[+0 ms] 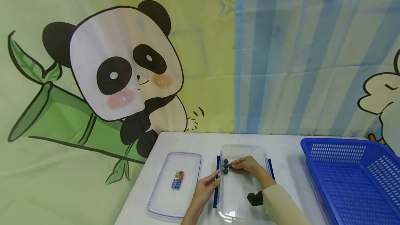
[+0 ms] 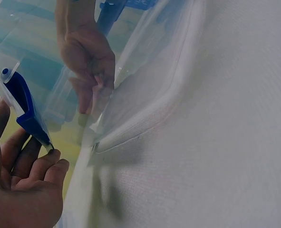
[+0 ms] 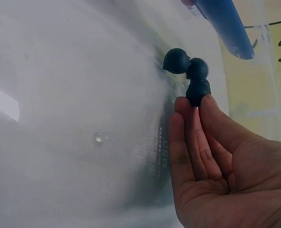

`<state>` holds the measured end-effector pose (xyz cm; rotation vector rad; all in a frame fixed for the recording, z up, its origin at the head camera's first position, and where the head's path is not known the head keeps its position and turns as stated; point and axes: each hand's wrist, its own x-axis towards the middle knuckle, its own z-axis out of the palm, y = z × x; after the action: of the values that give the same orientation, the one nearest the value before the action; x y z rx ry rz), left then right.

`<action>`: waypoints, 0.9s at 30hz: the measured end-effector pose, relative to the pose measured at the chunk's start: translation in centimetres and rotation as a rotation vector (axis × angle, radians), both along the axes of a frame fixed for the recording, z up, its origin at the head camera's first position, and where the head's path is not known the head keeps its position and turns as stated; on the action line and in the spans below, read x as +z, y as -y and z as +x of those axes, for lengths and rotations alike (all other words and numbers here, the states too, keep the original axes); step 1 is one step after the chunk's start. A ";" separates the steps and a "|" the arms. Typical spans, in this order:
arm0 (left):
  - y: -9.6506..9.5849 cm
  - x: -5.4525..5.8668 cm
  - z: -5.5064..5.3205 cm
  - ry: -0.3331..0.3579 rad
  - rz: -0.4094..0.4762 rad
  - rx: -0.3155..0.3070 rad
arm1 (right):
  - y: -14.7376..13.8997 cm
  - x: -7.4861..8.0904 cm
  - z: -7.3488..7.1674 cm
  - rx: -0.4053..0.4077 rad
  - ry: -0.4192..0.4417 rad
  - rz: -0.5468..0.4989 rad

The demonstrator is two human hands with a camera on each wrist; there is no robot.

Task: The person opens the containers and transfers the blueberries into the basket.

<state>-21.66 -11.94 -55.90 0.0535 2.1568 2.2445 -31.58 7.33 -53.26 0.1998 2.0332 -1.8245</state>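
Note:
A clear plastic storage box point(image 1: 240, 197) with blue side latches point(image 1: 215, 197) stands on the table. Inside it, near the left wall, small dark balls point(image 1: 225, 171) form a short row. My right hand point(image 1: 248, 166) reaches in and pinches one dark ball point(image 3: 198, 92) between thumb and fingertips; two more balls point(image 3: 177, 61) show just beyond it in the right wrist view. My left hand point(image 1: 204, 188) holds the box's left side, its fingers bent around a blue latch point(image 2: 28, 107) in the left wrist view.
A clear lid with a blue seal point(image 1: 159, 197) lies left of the box, bearing a colourful label point(image 1: 177, 180). A blue plastic basket point(image 1: 315, 169) stands at the right. A black heart shape point(image 1: 254, 199) shows beside my right cuff. A printed panda curtain point(image 1: 203, 96) hangs behind the table.

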 end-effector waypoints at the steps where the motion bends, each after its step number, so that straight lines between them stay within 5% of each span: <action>1: 0.0 0.0 0.0 -0.002 -0.002 0.001 | 0.0 0.0 0.0 -0.007 0.000 -0.004; 10: 0.1 0.1 0.0 0.021 0.005 0.012 | -0.2 0.5 0.2 -0.047 -0.023 -0.052; 20: -0.3 2.8 1.6 0.021 -0.009 -0.003 | -1.4 2.8 0.7 0.047 -0.063 -0.159; 27: 0.1 0.4 0.3 0.012 -0.017 0.017 | -5.7 6.2 1.1 0.217 -0.092 -0.286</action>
<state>-21.38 -12.05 -55.55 0.0216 2.1787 2.2291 -30.46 13.08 -47.09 -0.1813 1.7457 -1.9846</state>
